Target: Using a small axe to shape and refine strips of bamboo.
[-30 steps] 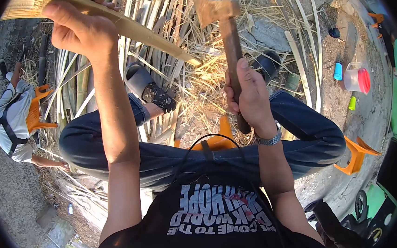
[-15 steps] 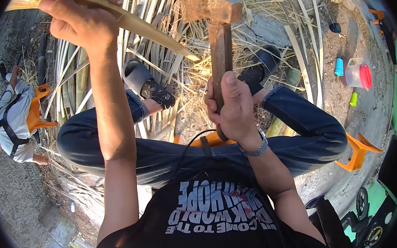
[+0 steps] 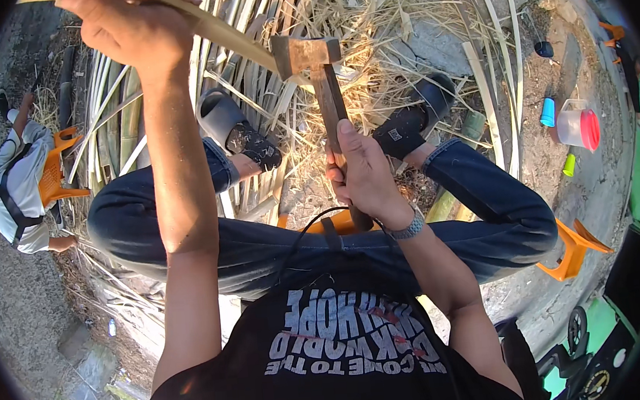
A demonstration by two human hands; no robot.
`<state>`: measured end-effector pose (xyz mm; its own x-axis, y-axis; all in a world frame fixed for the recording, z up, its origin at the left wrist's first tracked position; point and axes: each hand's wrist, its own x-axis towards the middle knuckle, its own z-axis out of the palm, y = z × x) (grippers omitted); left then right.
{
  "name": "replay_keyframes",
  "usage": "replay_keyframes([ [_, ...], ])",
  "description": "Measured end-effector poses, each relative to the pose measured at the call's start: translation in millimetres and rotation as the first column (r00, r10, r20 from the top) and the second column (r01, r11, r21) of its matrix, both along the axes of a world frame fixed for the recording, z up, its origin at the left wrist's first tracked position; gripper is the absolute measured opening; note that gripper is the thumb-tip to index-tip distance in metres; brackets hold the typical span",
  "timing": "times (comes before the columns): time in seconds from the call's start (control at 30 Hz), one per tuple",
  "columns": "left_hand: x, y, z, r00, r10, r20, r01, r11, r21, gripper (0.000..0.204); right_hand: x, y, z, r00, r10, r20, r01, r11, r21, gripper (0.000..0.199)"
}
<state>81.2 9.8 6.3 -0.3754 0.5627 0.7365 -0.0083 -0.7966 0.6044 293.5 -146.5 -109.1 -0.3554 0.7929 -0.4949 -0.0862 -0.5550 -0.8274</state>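
Observation:
My left hand (image 3: 134, 30) is closed around a long bamboo strip (image 3: 228, 36) at the upper left, which slants down toward the middle. In my right hand (image 3: 366, 168) is the wooden handle of a rusty hatchet (image 3: 308, 53), held upright over the ground between my feet. The hatchet's cutting edge meets the lower end of the strip; whether it has bitten in, I cannot tell. A watch (image 3: 410, 227) circles my right wrist. Part of my left hand's fingers is hidden at the top edge.
Split bamboo strips (image 3: 114, 111) and pale shavings (image 3: 371, 83) cover the ground around my sandals (image 3: 223, 121). On the right stand a clear tub with a red lid (image 3: 589, 130), a blue cup (image 3: 548, 112) and an orange stool (image 3: 573, 249). Another person (image 3: 21, 178) sits at the left.
The hatchet has swung down and left, its head now against the strip's end, where before it stood apart from it. My left hand and the strip have shifted slightly.

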Motion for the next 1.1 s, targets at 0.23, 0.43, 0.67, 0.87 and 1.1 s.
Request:
replay_keyframes([
  [0.23, 4.1, -8.5, 3.8, 0.978, 0.166, -0.128, -0.178, 0.979, -0.097, 0.066, -2.3, 3.5, 52.9, 0.994, -0.069, -0.085, 0.09, 0.957, 0.277, 0.064],
  [0.43, -24.9, -7.9, -5.0, 0.965, 0.107, -0.24, -0.115, 0.993, -0.021, 0.067, 7.2, 9.7, 49.4, 0.997, -0.066, -0.04, 0.058, 0.983, -0.174, 0.057],
  [0.67, -4.7, -5.3, -1.5, 0.994, 0.069, -0.084, -0.074, 0.996, -0.054, 0.07, -17.0, 10.3, 6.3, 0.987, 0.007, 0.159, -0.024, 0.995, 0.101, 0.056],
  [0.87, -2.4, -9.4, 9.6, 0.999, 0.043, 0.024, -0.042, 0.997, -0.068, 0.067, -3.3, 5.6, 58.8, 0.987, -0.11, -0.117, 0.121, 0.988, 0.094, 0.058],
  [1.1, -0.9, -7.5, -4.1, 0.998, -0.045, 0.048, 0.045, 0.999, 0.007, 0.067, 2.7, 10.7, -70.1, 0.943, 0.073, 0.325, -0.051, 0.996, -0.078, 0.056],
])
